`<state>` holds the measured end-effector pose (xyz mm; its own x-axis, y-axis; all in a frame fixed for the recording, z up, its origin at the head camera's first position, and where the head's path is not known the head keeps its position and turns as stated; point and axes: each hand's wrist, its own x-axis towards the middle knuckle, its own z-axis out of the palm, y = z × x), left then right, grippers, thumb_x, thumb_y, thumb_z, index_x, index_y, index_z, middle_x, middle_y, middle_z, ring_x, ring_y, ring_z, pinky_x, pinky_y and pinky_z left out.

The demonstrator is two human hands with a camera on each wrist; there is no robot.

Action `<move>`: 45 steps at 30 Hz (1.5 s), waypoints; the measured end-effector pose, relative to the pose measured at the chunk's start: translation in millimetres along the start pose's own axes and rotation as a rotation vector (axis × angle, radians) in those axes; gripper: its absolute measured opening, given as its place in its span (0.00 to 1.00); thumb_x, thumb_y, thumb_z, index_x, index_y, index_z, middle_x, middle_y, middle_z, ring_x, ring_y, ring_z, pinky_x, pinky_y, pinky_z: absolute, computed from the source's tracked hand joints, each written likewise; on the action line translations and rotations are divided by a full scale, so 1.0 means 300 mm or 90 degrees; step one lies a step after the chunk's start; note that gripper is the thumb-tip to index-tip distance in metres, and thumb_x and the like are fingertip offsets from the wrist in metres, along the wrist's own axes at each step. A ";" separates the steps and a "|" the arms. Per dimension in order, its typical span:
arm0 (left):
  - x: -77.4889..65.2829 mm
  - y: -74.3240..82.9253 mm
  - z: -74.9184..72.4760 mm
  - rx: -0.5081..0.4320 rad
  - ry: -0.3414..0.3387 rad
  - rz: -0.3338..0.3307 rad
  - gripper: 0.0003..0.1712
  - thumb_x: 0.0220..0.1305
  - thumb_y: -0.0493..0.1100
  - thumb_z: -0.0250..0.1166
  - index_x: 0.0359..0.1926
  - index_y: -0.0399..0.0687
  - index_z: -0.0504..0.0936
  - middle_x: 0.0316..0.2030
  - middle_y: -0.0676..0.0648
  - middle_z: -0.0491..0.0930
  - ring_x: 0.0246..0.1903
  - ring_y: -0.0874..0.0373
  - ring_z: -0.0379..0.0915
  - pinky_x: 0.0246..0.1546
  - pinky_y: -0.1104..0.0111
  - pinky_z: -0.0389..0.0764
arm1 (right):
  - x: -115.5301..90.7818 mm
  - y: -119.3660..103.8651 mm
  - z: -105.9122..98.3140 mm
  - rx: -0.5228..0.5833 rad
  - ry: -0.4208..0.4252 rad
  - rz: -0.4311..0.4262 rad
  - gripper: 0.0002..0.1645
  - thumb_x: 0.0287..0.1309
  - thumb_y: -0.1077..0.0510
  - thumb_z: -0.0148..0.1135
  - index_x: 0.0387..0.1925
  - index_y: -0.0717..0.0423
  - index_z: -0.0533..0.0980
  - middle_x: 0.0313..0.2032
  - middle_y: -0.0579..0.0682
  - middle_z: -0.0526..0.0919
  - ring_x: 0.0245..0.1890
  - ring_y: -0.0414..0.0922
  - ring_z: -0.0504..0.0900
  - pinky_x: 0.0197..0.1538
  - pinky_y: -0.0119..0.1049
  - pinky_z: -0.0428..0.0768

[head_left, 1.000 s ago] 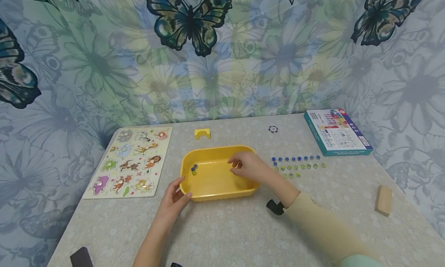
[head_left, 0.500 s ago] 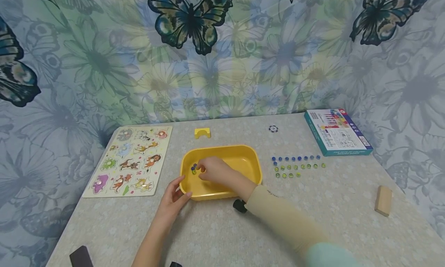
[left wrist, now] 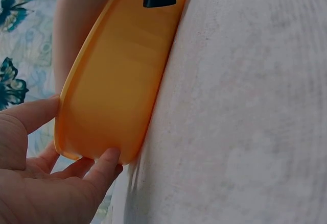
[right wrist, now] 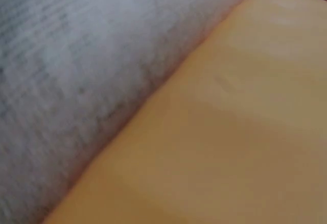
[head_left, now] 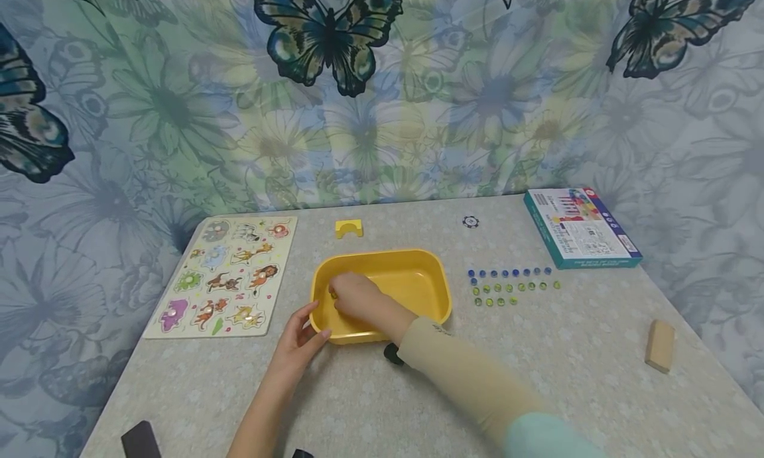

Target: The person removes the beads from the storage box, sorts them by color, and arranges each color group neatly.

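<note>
A yellow plastic tray [head_left: 414, 289] lies on the table in the head view. My left hand [head_left: 295, 339] grips its near left corner, thumb and fingers spread around the wall; the left wrist view shows these fingertips against the tray's outside [left wrist: 110, 86]. Reaching inside, my right hand [head_left: 361, 300] is low at the tray's left end, fingers bent down over small glass beads [head_left: 333, 295]. The hand mostly covers those beads, and I cannot tell whether it pinches one. The right wrist view shows mostly the tray's outer side [right wrist: 219, 137].
Right of the tray, blue beads [head_left: 505, 274] and green beads [head_left: 510, 287] lie in rows. An animal puzzle board [head_left: 229, 279] is at left, a yellow arch block [head_left: 349, 229] and a poker chip [head_left: 471, 222] behind. A game box [head_left: 581, 229] and a wooden block [head_left: 659, 346] are at right.
My right hand has moved left across the tray from its right side, then down onto the beads at the left end. My left hand has stayed at the corner.
</note>
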<state>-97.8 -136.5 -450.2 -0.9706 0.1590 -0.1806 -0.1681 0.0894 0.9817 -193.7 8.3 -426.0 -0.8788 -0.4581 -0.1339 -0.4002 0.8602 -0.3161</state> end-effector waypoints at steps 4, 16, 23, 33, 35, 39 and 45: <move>0.000 -0.001 -0.002 0.001 -0.001 0.003 0.34 0.63 0.37 0.61 0.67 0.51 0.57 0.69 0.45 0.52 0.65 0.47 0.56 0.57 0.68 0.69 | 0.003 0.001 0.003 -0.011 0.000 0.006 0.03 0.55 0.61 0.59 0.28 0.51 0.78 0.23 0.43 0.75 0.24 0.41 0.70 0.26 0.32 0.71; 0.008 -0.009 -0.001 0.017 0.015 -0.009 0.34 0.63 0.37 0.61 0.67 0.51 0.58 0.69 0.48 0.51 0.65 0.47 0.56 0.60 0.60 0.67 | -0.066 0.073 -0.060 0.069 -0.014 -0.002 0.03 0.55 0.59 0.60 0.32 0.52 0.79 0.27 0.42 0.77 0.26 0.39 0.72 0.31 0.29 0.73; 0.010 -0.013 -0.001 0.020 0.028 -0.022 0.34 0.62 0.38 0.61 0.67 0.54 0.59 0.69 0.48 0.52 0.65 0.48 0.56 0.60 0.58 0.66 | -0.180 0.183 -0.169 0.127 0.032 -0.012 0.06 0.56 0.56 0.63 0.37 0.51 0.79 0.31 0.42 0.78 0.31 0.39 0.74 0.37 0.30 0.76; 0.008 -0.016 0.003 0.026 0.026 -0.017 0.33 0.62 0.38 0.61 0.67 0.54 0.60 0.69 0.50 0.51 0.66 0.48 0.55 0.60 0.57 0.66 | -0.405 0.421 -0.280 0.139 0.129 0.065 0.08 0.55 0.56 0.65 0.37 0.52 0.79 0.30 0.44 0.79 0.30 0.42 0.75 0.33 0.32 0.78; 0.008 -0.015 0.004 0.025 0.026 -0.018 0.33 0.62 0.38 0.61 0.66 0.54 0.60 0.69 0.50 0.51 0.66 0.48 0.55 0.60 0.58 0.66 | -0.460 0.484 -0.294 0.151 0.130 0.092 0.08 0.56 0.56 0.64 0.38 0.53 0.79 0.31 0.45 0.79 0.31 0.43 0.74 0.34 0.33 0.78; 0.008 -0.012 0.004 0.031 0.029 -0.026 0.33 0.62 0.39 0.61 0.66 0.54 0.60 0.69 0.50 0.52 0.66 0.48 0.55 0.60 0.57 0.66 | -0.568 0.619 -0.303 0.157 0.141 0.136 0.08 0.57 0.56 0.62 0.38 0.54 0.79 0.31 0.46 0.79 0.31 0.44 0.73 0.35 0.36 0.76; 0.008 -0.008 -0.001 0.029 0.029 -0.030 0.33 0.62 0.39 0.61 0.66 0.55 0.60 0.69 0.51 0.53 0.66 0.48 0.55 0.60 0.56 0.66 | -0.693 0.783 -0.269 0.134 0.139 0.176 0.08 0.55 0.58 0.62 0.36 0.58 0.78 0.28 0.47 0.78 0.28 0.44 0.72 0.31 0.36 0.73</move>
<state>-99.8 -136.6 -453.0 -0.9689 0.1089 -0.2223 -0.2065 0.1398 0.9684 -125.9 323.7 -396.7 -0.9893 -0.1384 -0.0460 -0.0990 0.8691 -0.4845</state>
